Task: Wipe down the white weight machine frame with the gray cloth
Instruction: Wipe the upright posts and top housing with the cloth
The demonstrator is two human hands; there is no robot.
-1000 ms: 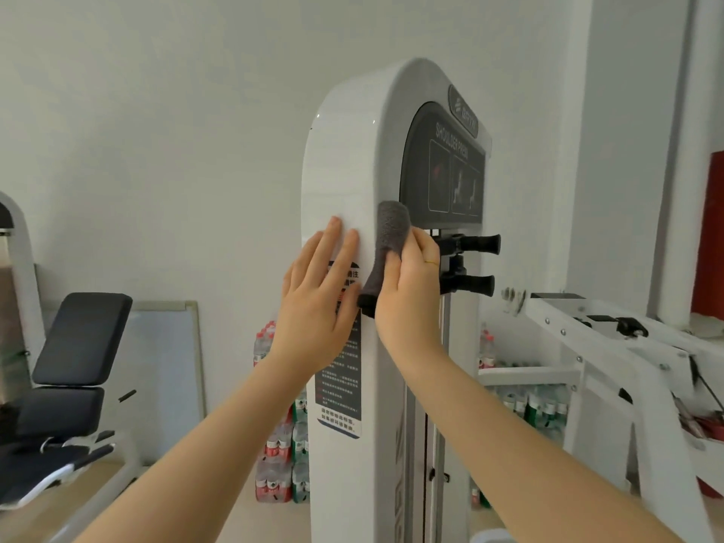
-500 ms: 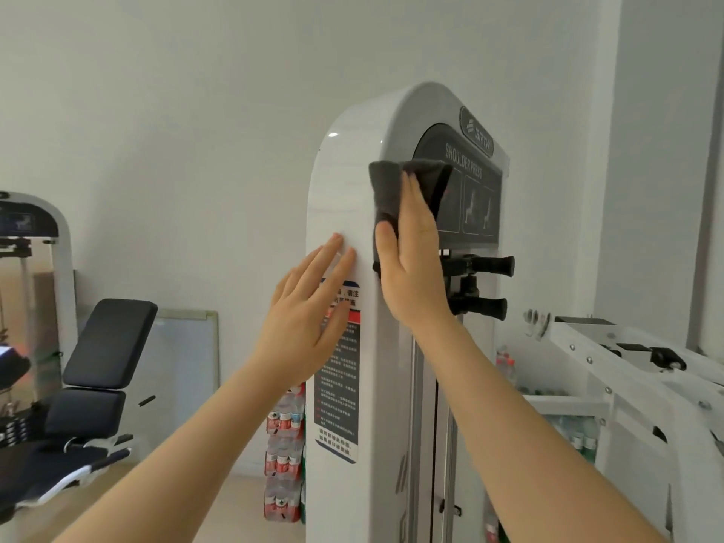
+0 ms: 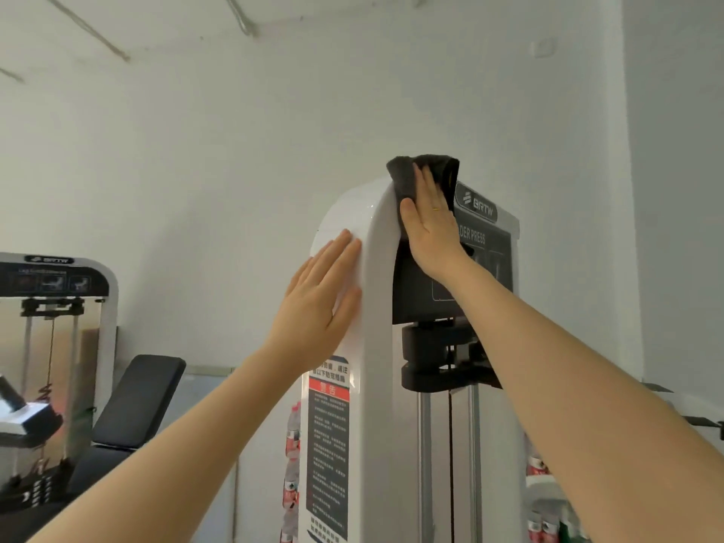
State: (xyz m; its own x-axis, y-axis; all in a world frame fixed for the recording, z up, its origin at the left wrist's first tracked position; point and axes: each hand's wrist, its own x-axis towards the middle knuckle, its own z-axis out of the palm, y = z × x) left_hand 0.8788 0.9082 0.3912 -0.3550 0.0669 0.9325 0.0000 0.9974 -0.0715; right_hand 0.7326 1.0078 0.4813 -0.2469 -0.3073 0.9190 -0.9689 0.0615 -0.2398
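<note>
White walls back the white weight machine frame (image 3: 376, 307), where the gray cloth (image 3: 407, 178) is pressed by the flat right hand (image 3: 429, 225) and the side is touched by the straight-fingered left hand (image 3: 317, 303).

- The weight machine frame (image 3: 376, 307) stands upright in the middle, in front of the wall (image 3: 235, 150).
- The cloth (image 3: 411, 174) lies draped over the top of the frame's arch, under the right hand (image 3: 429, 225), which lies flat on it.
- The left hand (image 3: 317, 303) lies flat on the frame's left side face, lower than the cloth and above the warning label (image 3: 328, 444).
- A padded seat (image 3: 137, 397) stands left of the frame.
- A second machine (image 3: 55, 346) stands farther left, beside the seat.
</note>
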